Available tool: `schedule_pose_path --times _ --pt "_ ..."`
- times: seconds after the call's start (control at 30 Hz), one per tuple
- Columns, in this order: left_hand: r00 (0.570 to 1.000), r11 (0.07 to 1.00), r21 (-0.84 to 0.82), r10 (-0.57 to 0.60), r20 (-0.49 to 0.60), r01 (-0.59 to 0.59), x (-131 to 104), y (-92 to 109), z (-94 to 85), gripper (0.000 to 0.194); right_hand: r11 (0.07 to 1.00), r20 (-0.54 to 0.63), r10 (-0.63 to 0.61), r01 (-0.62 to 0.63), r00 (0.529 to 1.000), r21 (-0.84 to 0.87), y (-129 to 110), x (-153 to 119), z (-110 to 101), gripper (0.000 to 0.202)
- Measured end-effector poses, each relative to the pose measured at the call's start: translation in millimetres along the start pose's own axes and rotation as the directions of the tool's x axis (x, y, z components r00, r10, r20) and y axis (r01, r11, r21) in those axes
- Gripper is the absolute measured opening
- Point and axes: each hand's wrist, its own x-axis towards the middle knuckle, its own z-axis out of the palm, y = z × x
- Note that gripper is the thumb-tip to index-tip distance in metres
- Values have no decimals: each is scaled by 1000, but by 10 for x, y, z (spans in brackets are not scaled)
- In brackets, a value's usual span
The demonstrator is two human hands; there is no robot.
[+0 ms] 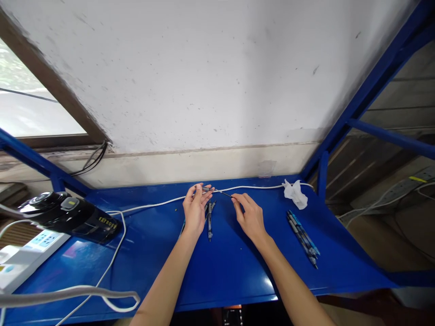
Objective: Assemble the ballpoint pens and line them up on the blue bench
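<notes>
My left hand (195,209) is closed on a dark pen barrel (205,189), held above the blue tabletop (217,267). To its right, my right hand (248,214) pinches the end of a thin dark refill (225,194), whose other end points toward the barrel's tip. Whether the two parts touch is too small to tell. Below and between the hands lies a pen (210,222), and more pens lie partly hidden behind my left hand. Several pens, some black and some blue, form a group (302,237) to the right of my right forearm.
A black bottle (78,217) lies at the left beside a white power strip (30,256). A white cable (152,205) crosses the table's back and left. Crumpled white tissue (295,194) sits at the back right. Blue frame bars (360,99) rise on the right.
</notes>
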Motion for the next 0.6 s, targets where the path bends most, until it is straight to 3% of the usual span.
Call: schedule_pose_path --times 0.27,0.6 --pt "1000 1000 -4 -6 12 6 -18 -8 12 38 1000 15 -14 14 1000 14 -2 6 1 30" --pt "989 992 122 -48 140 31 -108 8 84 40 1000 34 -30 31 999 -5 11 -9 28 28"
